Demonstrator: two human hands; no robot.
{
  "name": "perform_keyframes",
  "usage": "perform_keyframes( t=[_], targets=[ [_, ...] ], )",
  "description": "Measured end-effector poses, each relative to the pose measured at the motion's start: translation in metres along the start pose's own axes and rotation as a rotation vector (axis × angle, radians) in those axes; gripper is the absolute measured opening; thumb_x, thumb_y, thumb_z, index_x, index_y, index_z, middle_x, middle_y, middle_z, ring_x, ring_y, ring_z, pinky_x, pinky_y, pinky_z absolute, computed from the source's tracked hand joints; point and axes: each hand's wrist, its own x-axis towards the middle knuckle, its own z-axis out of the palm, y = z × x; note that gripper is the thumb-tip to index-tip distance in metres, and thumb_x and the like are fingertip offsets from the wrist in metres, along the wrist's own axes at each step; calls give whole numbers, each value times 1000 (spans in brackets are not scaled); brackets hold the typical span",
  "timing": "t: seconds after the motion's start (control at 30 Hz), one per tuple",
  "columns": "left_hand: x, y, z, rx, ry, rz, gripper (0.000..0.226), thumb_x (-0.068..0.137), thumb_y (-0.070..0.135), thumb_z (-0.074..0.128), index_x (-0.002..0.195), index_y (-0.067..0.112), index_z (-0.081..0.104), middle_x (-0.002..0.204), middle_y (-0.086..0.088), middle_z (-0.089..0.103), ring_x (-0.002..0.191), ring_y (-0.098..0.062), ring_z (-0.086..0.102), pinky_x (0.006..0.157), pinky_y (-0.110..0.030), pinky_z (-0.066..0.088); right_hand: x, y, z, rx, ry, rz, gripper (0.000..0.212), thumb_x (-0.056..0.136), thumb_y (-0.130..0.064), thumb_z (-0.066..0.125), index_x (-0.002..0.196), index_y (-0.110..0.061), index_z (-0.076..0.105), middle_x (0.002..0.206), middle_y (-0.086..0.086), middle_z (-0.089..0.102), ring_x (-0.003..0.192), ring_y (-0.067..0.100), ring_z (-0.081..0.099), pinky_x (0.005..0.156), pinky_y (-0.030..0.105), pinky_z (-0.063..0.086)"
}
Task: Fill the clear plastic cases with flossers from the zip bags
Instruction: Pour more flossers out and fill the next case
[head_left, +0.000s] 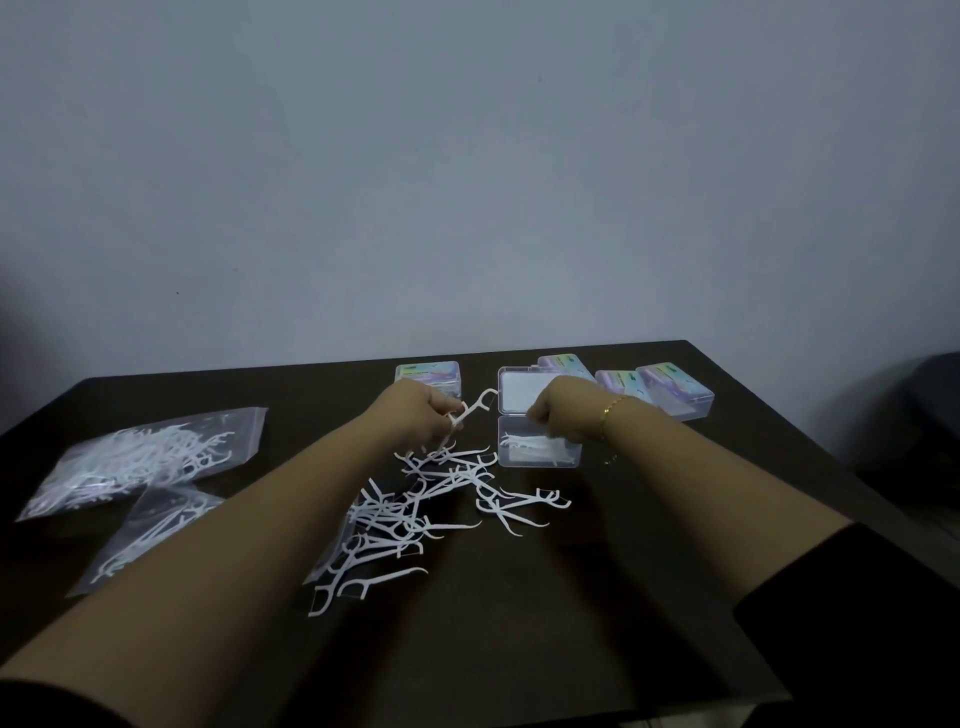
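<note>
Left hand (423, 415) pinching one flosser (475, 408) | right hand (558, 413) curled over open case (537, 449), grip unclear | loose flossers (415, 514) heaped on counter (597, 597) | zip bags (140, 457) left

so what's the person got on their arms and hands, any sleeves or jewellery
Both forearms are bare, with dark sleeves pushed up near the elbows. The right hand has a thin gold chain bracelet at its wrist. The left hand shows no ring, watch or glove.

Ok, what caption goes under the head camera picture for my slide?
Left hand pinches white plastic flossers beside the open clear plastic case; right hand reaches into it.
</note>
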Motion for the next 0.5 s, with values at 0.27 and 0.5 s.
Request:
perform_keyframes(
  t=[0.27, 0.5],
  targets=[
    [9, 22, 9, 35, 36, 123, 28, 90, 14, 63, 118, 19, 68, 95, -1, 71, 76, -13, 63, 66, -21, 52, -19, 18, -13, 353, 209, -57, 39, 94, -26, 55, 130, -10, 57, 135, 11, 54, 118, 24, 52, 100, 32, 40],
    [17, 57, 35, 234, 2, 226, 35, 92, 18, 61, 128, 19, 61, 113, -6, 68, 87, -22, 64, 67, -25, 48, -26, 31, -12, 584, 304, -17, 28, 91, -20, 61, 117, -10, 66, 117, 10, 65, 86, 13, 58, 74, 17, 42]
  ],
)
